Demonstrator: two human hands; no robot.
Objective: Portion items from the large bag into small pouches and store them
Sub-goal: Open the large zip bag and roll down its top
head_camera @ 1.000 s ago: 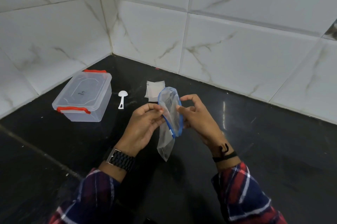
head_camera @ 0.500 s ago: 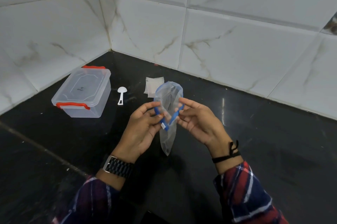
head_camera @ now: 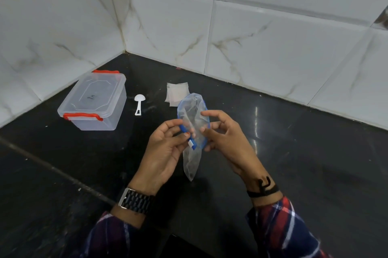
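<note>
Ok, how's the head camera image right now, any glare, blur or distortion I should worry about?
Head view: bright vertical glare streaks on the black counter right of the right hand; wide-angle bending curves the tile lines; the fingers of the left hand and the clear blue-rimmed bag look slightly soft; lower corners are dim; the container and white scoop read clearly.

Only marking in view: a small dark handwritten scrawl on the lid of the clear storage box (head_camera: 93, 101), possibly "14" or similar, too small and blurred to read for sure. No other text, labels or brands legible.
</note>
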